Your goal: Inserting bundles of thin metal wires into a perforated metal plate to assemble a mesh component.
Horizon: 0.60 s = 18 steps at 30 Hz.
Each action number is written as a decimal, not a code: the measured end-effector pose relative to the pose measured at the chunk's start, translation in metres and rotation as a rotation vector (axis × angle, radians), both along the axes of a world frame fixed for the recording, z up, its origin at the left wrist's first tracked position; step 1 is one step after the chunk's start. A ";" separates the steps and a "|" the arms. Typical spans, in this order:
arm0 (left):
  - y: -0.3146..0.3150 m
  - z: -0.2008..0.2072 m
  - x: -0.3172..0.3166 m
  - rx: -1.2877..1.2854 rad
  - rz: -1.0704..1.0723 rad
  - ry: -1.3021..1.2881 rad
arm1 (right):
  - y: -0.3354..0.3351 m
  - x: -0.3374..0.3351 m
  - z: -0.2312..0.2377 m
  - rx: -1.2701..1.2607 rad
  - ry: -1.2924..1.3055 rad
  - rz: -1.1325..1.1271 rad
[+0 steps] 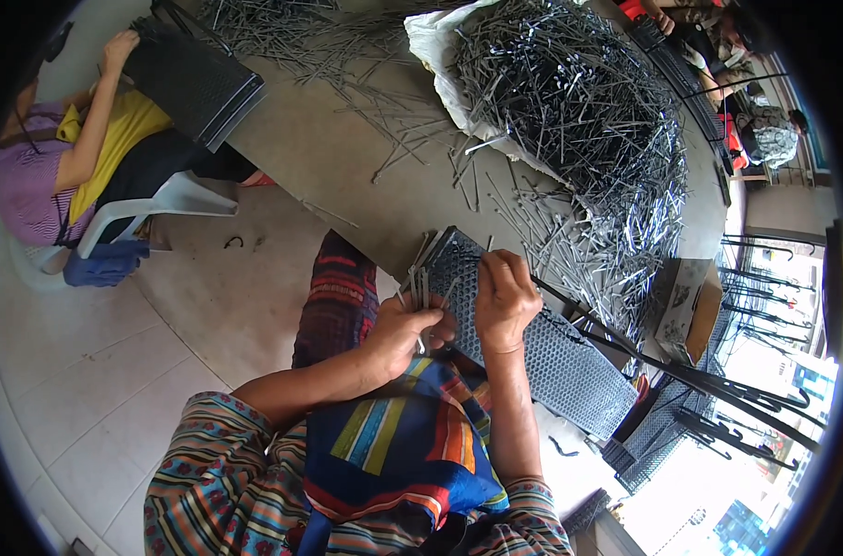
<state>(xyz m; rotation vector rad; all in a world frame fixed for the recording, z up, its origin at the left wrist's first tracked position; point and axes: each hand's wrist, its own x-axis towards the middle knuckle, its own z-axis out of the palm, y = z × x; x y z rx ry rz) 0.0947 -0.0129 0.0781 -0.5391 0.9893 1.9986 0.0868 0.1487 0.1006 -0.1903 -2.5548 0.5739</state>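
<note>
Close in, my left hand (405, 329) was pinched shut on a small bundle of grey metal pins (419, 281), their tips pointing up and away from me, probably so single ones could be drawn off. My right hand (505, 298) lay curled over the top of the dark perforated panel (542, 347), fingers closed against its surface; whether it gripped a pin I could not tell. The panel leaned from my lap onto the table (347, 157) edge, likely tilted that way to keep its holes facing me. Beyond it, loose pins were strewn across the table. Farther off, a white sack (440, 56) lay open and spilled a great heap of pins (579, 120). At far left another person's hand (120, 44) rested on a second dark panel (194, 79).
</note>
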 end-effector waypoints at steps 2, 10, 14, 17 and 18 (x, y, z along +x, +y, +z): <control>0.000 0.000 -0.001 0.021 0.002 -0.027 | -0.003 0.004 0.001 0.047 -0.019 0.007; 0.000 0.010 -0.009 0.289 -0.049 -0.125 | -0.001 0.034 -0.002 -0.963 -0.223 0.008; 0.000 0.001 -0.007 0.139 -0.078 -0.111 | -0.003 0.029 0.012 -1.462 -0.210 -0.011; 0.003 0.000 -0.003 0.192 -0.052 -0.064 | -0.001 0.032 0.006 -1.397 -0.272 0.023; 0.005 0.001 -0.002 0.191 -0.052 -0.063 | -0.002 0.032 0.005 -1.422 -0.235 -0.031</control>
